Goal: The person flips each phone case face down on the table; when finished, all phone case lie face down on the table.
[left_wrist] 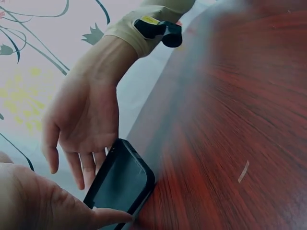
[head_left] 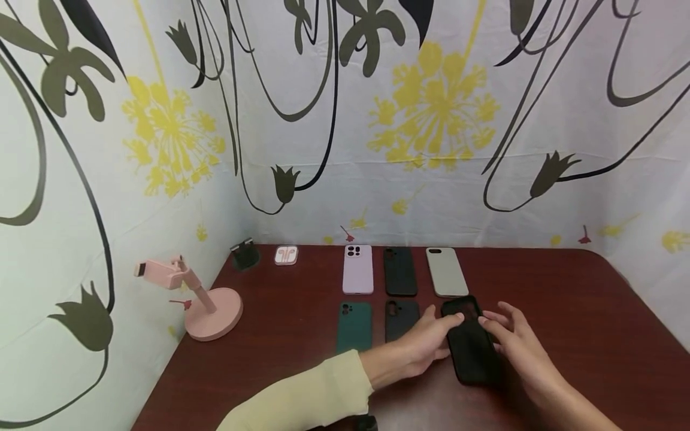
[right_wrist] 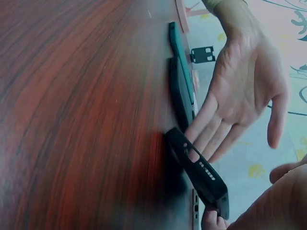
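Note:
A black phone case [head_left: 471, 353] is held tilted over the table between both hands, its hollow inner side facing up and its camera cutout at the far end. My left hand [head_left: 423, 344] grips its left edge, with the thumb [left_wrist: 112, 216] across the rim and fingers beneath. At the opposite edge, my right hand [head_left: 520, 344] holds the case, its fingertips [right_wrist: 211, 218] against the side. A slot and small holes show along one end of the case [right_wrist: 204, 175] in the right wrist view.
Behind lie a lilac case [head_left: 358, 269], a black case [head_left: 400, 272] and a pale grey one [head_left: 447, 272]. A green case [head_left: 354, 326] and a dark case [head_left: 401, 317] lie nearer. Left are a pink stand [head_left: 215, 317], boxed earphones [head_left: 286, 255] and a small black holder [head_left: 245, 255].

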A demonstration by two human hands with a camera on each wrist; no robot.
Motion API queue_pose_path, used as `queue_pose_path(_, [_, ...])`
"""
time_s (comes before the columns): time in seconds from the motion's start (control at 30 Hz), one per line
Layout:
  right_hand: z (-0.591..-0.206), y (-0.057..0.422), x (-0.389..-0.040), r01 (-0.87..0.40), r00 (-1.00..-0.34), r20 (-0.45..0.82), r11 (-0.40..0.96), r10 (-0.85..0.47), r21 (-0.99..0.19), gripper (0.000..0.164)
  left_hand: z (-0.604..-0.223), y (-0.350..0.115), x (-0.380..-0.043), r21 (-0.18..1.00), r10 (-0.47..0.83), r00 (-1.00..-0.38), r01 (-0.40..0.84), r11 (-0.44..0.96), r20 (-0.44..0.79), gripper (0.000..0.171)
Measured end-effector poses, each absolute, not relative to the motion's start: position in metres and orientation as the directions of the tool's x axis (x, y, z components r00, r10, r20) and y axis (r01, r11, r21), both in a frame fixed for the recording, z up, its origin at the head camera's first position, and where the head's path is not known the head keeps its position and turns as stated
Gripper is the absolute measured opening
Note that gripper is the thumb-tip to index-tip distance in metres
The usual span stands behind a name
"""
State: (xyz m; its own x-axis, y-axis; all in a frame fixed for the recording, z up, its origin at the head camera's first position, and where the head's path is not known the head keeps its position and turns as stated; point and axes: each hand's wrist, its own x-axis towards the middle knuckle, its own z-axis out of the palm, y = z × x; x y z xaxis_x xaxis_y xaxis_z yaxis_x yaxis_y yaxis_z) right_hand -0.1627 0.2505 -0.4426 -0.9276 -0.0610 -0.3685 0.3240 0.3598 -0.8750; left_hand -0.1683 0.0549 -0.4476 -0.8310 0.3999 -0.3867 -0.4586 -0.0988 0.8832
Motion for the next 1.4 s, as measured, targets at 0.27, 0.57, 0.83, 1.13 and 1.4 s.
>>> queue_pose_path(0.27, [-0.44,0.246,-0.158,0.308,-0.943,-0.33,0.291,-0.028,-0.906,0.086,-0.447,0.061,-0.171,0.863,0.397,-0.828,-0.483,-0.147,-0.395,0.087])
queue_pose_path(0.57, [-0.44,0.237,-0.147,0.249,-0.961,-0.272,0.28,-0.048,-0.927,0.084,-0.452,0.066,-0.169,0.854,0.419,-0.831,-0.479,-0.202,-0.366,0.068])
queue_pose_path(0.83, [-0.445,0.227,-0.142,0.187,-0.978,-0.204,0.262,-0.039,-0.947,0.076,-0.457,0.071,-0.168,0.855,0.39,-0.849,-0.465,-0.23,-0.357,0.052])
queue_pose_path(1.13, [-0.447,0.225,-0.142,0.175,-0.981,-0.191,0.256,-0.039,-0.951,0.071,-0.462,0.073,-0.167,0.861,0.39,-0.853,-0.455,-0.227,-0.348,0.059])
queue_pose_path(1.4, [-0.449,0.224,-0.141,0.173,-0.981,-0.189,0.258,-0.038,-0.951,0.073,-0.462,0.072,-0.168,0.88,0.354,-0.876,-0.418,-0.225,-0.326,0.062])
